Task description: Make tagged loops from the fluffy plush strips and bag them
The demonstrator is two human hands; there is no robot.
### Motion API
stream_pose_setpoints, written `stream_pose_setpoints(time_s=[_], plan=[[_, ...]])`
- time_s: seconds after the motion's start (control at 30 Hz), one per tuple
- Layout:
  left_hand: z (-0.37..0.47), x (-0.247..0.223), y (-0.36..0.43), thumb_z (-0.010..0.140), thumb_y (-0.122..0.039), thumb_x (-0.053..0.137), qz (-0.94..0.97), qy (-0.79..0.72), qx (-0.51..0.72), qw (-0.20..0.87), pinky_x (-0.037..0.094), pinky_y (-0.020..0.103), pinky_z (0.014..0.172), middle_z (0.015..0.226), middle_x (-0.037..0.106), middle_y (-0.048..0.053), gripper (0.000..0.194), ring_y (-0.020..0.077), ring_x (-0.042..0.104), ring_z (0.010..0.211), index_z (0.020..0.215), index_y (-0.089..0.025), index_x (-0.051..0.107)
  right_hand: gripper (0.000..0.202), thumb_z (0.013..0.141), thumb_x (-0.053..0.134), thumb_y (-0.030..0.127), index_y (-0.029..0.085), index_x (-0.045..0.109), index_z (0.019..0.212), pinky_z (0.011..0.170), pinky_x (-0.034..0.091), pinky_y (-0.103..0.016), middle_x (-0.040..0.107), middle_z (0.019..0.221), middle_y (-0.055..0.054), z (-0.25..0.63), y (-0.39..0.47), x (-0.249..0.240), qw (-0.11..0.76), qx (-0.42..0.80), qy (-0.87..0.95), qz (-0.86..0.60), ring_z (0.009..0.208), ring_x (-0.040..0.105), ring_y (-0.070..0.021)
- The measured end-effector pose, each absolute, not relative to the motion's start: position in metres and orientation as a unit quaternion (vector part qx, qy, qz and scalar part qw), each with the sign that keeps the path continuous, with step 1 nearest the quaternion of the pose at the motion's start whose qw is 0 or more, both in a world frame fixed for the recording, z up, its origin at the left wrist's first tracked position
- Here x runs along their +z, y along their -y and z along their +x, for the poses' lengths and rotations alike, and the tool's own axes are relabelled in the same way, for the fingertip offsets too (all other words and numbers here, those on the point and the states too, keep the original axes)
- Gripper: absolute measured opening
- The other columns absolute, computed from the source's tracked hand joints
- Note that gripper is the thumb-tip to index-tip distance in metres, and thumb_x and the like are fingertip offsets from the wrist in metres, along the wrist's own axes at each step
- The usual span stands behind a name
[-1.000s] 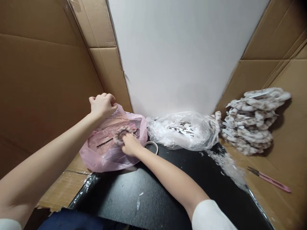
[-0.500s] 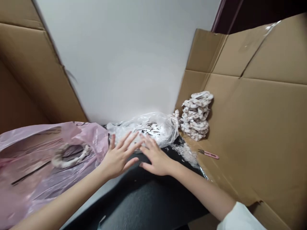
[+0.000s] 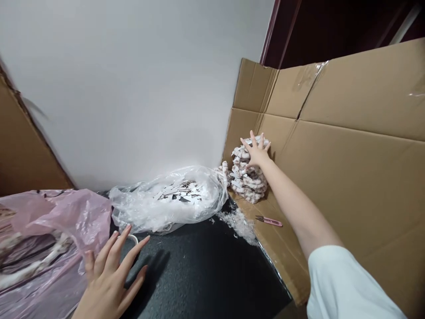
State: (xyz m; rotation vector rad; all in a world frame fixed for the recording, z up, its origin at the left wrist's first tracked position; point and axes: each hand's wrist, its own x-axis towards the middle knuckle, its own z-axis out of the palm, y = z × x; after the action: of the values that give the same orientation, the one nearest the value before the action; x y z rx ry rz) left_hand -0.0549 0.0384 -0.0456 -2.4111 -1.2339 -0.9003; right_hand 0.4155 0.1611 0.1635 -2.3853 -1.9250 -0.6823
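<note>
My right hand (image 3: 258, 151) reaches out to a stack of fluffy white-and-brown rings (image 3: 249, 182) against the cardboard, its fingers spread over the top. Whether it touches them is hard to tell. My left hand (image 3: 111, 274) is held over the black surface (image 3: 199, 266) with fingers apart and nothing in it. Left of it, a pink plastic bag (image 3: 66, 212) lies with a fluffy piece (image 3: 46, 261) on it. A clear bag (image 3: 212, 204) of white fluff and paper scraps sits in the middle by the wall.
Pink-handled snips (image 3: 269, 220) lie on the cardboard (image 3: 348, 190) to the right. White fluff (image 3: 241, 223) is scattered by the clear bag. A small white round rim (image 3: 133, 239) shows behind my left hand. The pale wall (image 3: 149, 88) rises behind.
My hands have moved apart from the middle: the right one to the ring stack, the left one down and to the left. The view has turned to the right.
</note>
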Motion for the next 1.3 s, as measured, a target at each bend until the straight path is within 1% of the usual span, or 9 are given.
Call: stream_pose_setpoints(time_s=[0.1,0.2,0.3,0.43,0.63,0.73,0.83,1.03,1.3], plan=[[-0.057,-0.05,-0.041,0.084,-0.028,0.05,-0.839,0.431,-0.303,0.133,0.007,0.064,0.114,0.154,0.027,0.017,0.046,0.041,0.021,0.143,0.13,-0.024,0.051,0.116,0.06,0.085,0.031,0.041,0.013,0.15,0.097,0.023,-0.074,-0.006,0.159,-0.009,0.423,-0.175,0.166,-0.018,-0.147,0.585,-0.798,0.139,-0.001,-0.0534],[-0.057,-0.053,-0.041,0.083,-0.03,0.052,-0.841,0.435,-0.298,0.119,0.006,0.062,0.115,0.153,0.029,0.014,0.045,0.0393,0.022,0.143,0.127,-0.026,0.054,0.09,0.071,0.076,0.021,0.037,0.03,0.147,0.098,0.037,-0.056,0.022,0.153,-0.013,0.431,-0.18,0.156,0.008,-0.129,0.576,-0.807,0.136,0.024,-0.0445],[-0.057,-0.054,-0.041,0.081,-0.031,0.053,-0.841,0.44,-0.296,0.104,0.007,0.061,0.116,0.152,0.033,0.011,0.043,0.0378,0.024,0.143,0.124,-0.029,0.058,0.073,0.079,0.065,0.018,0.03,0.036,0.145,0.095,0.039,-0.044,0.039,0.141,-0.017,0.437,-0.179,0.146,0.028,-0.147,0.575,-0.804,0.124,0.043,-0.0365],[-0.057,-0.055,-0.043,0.08,-0.031,0.055,-0.841,0.441,-0.3,0.093,0.008,0.059,0.117,0.151,0.036,0.009,0.042,0.0368,0.026,0.142,0.122,-0.03,0.06,0.059,0.088,0.05,0.017,0.028,0.038,0.144,0.093,0.039,-0.04,0.05,0.13,-0.018,0.437,-0.175,0.141,0.05,-0.167,0.565,-0.806,0.114,0.052,-0.0309],[-0.058,-0.059,-0.044,0.081,-0.032,0.055,-0.846,0.434,-0.297,0.091,0.011,0.061,0.115,0.15,0.039,0.009,0.041,0.0361,0.031,0.139,0.122,-0.031,0.06,0.052,0.094,0.036,0.016,0.031,0.04,0.143,0.092,0.037,-0.036,0.05,0.132,-0.014,0.437,-0.172,0.158,0.111,-0.209,0.545,-0.804,0.111,0.053,-0.0259],[-0.053,-0.057,-0.042,0.082,-0.032,0.051,-0.839,0.432,-0.319,0.088,0.013,0.062,0.115,0.147,0.042,0.011,0.037,0.0363,0.032,0.138,0.118,-0.028,0.062,0.047,0.096,0.033,0.019,0.029,0.044,0.141,0.09,0.037,-0.035,0.053,0.126,-0.014,0.438,-0.173,0.173,0.139,-0.221,0.522,-0.812,0.106,0.055,-0.0253],[-0.051,-0.056,-0.04,0.083,-0.031,0.049,-0.829,0.44,-0.335,0.077,0.013,0.06,0.115,0.146,0.043,0.011,0.035,0.0351,0.033,0.138,0.115,-0.028,0.063,0.045,0.096,0.035,0.02,0.027,0.046,0.14,0.087,0.038,-0.035,0.056,0.12,-0.015,0.438,-0.175,0.187,0.16,-0.229,0.502,-0.819,0.101,0.057,-0.0258],[-0.056,-0.065,-0.046,0.081,-0.032,0.053,-0.84,0.428,-0.325,0.078,0.008,0.057,0.117,0.148,0.042,0.007,0.04,0.0316,0.031,0.139,0.121,-0.032,0.058,0.044,0.094,0.035,0.017,0.023,0.053,0.133,0.084,0.04,-0.036,0.057,0.116,-0.017,0.434,-0.172,0.21,0.192,-0.254,0.489,-0.812,0.097,0.058,-0.0271],[-0.049,-0.054,-0.039,0.085,-0.026,0.051,-0.838,0.424,-0.337,0.058,0.016,0.064,0.112,0.148,0.039,0.011,0.037,0.0345,0.032,0.137,0.122,-0.027,0.054,0.043,0.089,0.042,0.018,0.021,0.056,0.129,0.08,0.043,-0.037,0.058,0.109,-0.016,0.415,-0.158,0.252,0.224,-0.297,0.528,-0.763,0.093,0.059,-0.0289]])
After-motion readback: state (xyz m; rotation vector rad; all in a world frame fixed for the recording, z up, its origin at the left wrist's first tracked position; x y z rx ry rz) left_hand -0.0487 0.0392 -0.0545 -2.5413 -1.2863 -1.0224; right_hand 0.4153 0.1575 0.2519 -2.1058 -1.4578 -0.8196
